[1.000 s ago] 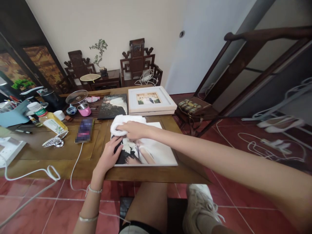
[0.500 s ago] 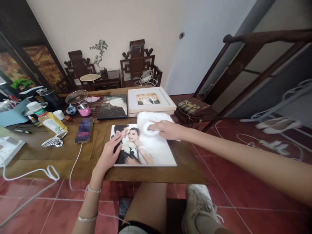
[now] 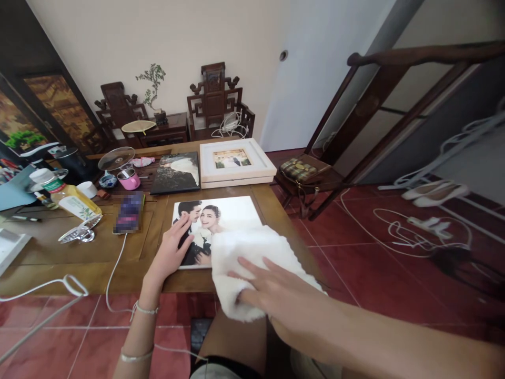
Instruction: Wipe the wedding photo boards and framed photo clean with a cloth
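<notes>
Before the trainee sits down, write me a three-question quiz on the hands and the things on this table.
1. Which hand is on the white cloth?
2. True or false: the pink cup stands on top of the white-framed picture.
3. Fill in the gap: seen from the head camera, the white-framed picture lies to the ____ of the dark picture.

Key:
1. The right hand; the left hand rests on the photo panel.
2. False: the pink cup stands to the left of the dark picture.
3. Right.
</notes>
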Motion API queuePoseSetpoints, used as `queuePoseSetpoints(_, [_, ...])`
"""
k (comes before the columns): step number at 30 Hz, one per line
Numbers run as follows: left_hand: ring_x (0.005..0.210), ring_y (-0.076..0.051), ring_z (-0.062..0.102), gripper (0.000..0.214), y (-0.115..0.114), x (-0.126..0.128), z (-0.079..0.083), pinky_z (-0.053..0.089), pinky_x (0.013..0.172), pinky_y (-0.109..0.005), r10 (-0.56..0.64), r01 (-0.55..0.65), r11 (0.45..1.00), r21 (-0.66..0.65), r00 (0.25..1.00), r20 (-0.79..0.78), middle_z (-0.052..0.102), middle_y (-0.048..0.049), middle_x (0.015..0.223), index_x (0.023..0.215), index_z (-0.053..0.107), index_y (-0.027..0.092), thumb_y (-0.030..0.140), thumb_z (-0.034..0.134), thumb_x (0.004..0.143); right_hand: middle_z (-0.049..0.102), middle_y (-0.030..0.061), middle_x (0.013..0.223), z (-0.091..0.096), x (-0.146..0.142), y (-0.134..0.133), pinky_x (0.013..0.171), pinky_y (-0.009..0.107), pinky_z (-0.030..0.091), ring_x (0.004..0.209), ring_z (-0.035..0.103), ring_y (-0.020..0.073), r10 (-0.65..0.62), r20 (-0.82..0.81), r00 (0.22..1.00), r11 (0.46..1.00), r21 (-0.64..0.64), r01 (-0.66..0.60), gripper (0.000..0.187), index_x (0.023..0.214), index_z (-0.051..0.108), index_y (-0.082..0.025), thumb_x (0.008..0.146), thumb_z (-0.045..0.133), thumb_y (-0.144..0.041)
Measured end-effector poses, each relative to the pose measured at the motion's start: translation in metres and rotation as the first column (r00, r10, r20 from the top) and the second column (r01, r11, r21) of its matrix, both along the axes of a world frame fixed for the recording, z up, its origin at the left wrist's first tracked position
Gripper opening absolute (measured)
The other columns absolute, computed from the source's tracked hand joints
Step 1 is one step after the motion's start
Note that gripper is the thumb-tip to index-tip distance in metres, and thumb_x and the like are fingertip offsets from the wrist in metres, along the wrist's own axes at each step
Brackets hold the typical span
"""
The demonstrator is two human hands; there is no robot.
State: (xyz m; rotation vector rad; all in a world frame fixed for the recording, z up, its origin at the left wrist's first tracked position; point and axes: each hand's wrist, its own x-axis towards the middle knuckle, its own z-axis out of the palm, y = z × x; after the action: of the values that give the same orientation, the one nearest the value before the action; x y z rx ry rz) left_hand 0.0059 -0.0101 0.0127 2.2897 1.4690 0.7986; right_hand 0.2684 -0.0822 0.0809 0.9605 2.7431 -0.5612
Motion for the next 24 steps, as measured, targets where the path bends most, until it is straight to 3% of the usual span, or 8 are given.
queuePoseSetpoints(3, [0.141, -0.023, 0.031, 0.046, 0.000, -0.001, 0.000, 0.027, 0.115, -0.048, 0.000, -0.001, 1.000, -0.017, 0.999, -0.033, 0.037, -0.0101, 0.151, 0.141, 0.043, 0.021, 0.033, 0.041, 0.096, 0.041, 0.0086, 0.148, 0.001, 0.002, 0.016, 0.107, 0.058, 0.033, 0.140, 0.028, 0.0313, -0.055, -0.031, 0.998, 0.996, 0.063, 0.057, 0.063, 0.116, 0.063, -0.022, 0.062, 0.043, 0.006])
queuePoseSetpoints(8, [0.142, -0.022, 0.029, 0.047, -0.001, -0.001, 0.001, 0.025, 0.116, -0.045, -0.006, 0.005, 0.999, -0.036, 0.999, -0.048, 0.036, -0.0105, 0.151, 0.142, 0.042, 0.018, 0.032, 0.040, 0.097, 0.046, 0.0195, 0.142, -0.003, 0.024, 0.083, 0.107, 0.051, 0.033, 0.138, 0.033, 0.0308, -0.145, -0.058, 0.988, 0.965, 0.211, 0.154, 0.062, 0.118, 0.062, -0.016, 0.064, 0.041, 0.008])
queuePoseSetpoints(11, [0.142, -0.021, 0.028, 0.047, -0.001, -0.001, 0.001, 0.025, 0.115, -0.045, -0.011, 0.010, 0.999, -0.035, 0.999, -0.043, 0.036, -0.0104, 0.151, 0.141, 0.042, 0.018, 0.032, 0.041, 0.097, 0.044, 0.0180, 0.143, -0.007, 0.035, 0.116, 0.102, 0.047, 0.039, 0.135, 0.039, 0.0302, -0.177, -0.024, 0.984, 0.957, 0.227, 0.178, 0.066, 0.125, 0.057, -0.016, 0.066, 0.040, 0.008])
queuePoseSetpoints(13, [0.142, -0.022, 0.029, 0.046, -0.001, -0.001, 0.001, 0.025, 0.115, -0.046, -0.009, 0.008, 1.000, -0.029, 0.999, -0.031, 0.037, -0.0099, 0.151, 0.141, 0.043, 0.020, 0.031, 0.041, 0.096, 0.048, 0.0163, 0.139, -0.009, 0.036, 0.122, 0.100, 0.045, 0.041, 0.133, 0.042, 0.0297, -0.215, -0.029, 0.976, 0.954, 0.207, 0.216, 0.069, 0.129, 0.054, -0.017, 0.066, 0.038, 0.008])
queuePoseSetpoints(15, [0.141, -0.022, 0.031, 0.045, -0.001, 0.000, 0.001, 0.026, 0.115, -0.046, -0.002, 0.002, 1.000, -0.018, 1.000, -0.012, 0.039, -0.0097, 0.150, 0.140, 0.045, 0.021, 0.032, 0.042, 0.096, 0.054, 0.0179, 0.131, -0.011, 0.030, 0.113, 0.100, 0.049, 0.041, 0.134, 0.040, 0.0319, -0.260, -0.039, 0.965, 0.947, 0.184, 0.263, 0.070, 0.130, 0.053, -0.016, 0.066, 0.038, 0.008])
queuePoseSetpoints(17, [0.140, -0.022, 0.033, 0.044, 0.000, 0.000, 0.000, 0.027, 0.115, -0.046, 0.008, -0.008, 1.000, -0.009, 1.000, 0.004, 0.041, -0.0103, 0.149, 0.138, 0.047, 0.020, 0.032, 0.043, 0.096, 0.055, 0.0207, 0.130, -0.012, 0.020, 0.091, 0.100, 0.057, 0.037, 0.139, 0.029, 0.0352, -0.271, -0.033, 0.962, 0.947, 0.170, 0.273, 0.069, 0.128, 0.054, -0.014, 0.064, 0.039, 0.008])
queuePoseSetpoints(20, [0.139, -0.023, 0.035, 0.044, 0.000, 0.001, -0.001, 0.028, 0.115, -0.045, 0.014, -0.014, 1.000, 0.001, 1.000, 0.016, 0.043, -0.0112, 0.147, 0.137, 0.049, 0.018, 0.033, 0.044, 0.095, 0.043, 0.0165, 0.145, -0.009, 0.003, 0.048, 0.101, 0.066, 0.031, 0.143, 0.014, 0.0364, -0.212, 0.011, 0.977, 0.970, 0.126, 0.209, 0.068, 0.124, 0.058, -0.018, 0.063, 0.040, 0.007])
queuePoseSetpoints(24, [0.139, -0.023, 0.036, 0.044, 0.000, 0.001, -0.001, 0.028, 0.115, -0.045, 0.003, -0.004, 1.000, 0.025, 0.999, 0.032, 0.044, -0.0099, 0.147, 0.137, 0.049, 0.020, 0.033, 0.044, 0.095, 0.030, 0.0100, 0.153, -0.003, -0.010, 0.009, 0.097, 0.072, 0.031, 0.142, 0.015, 0.0416, -0.109, 0.089, 0.990, 0.994, -0.011, 0.110, 0.069, 0.124, 0.058, -0.024, 0.061, 0.048, 0.002])
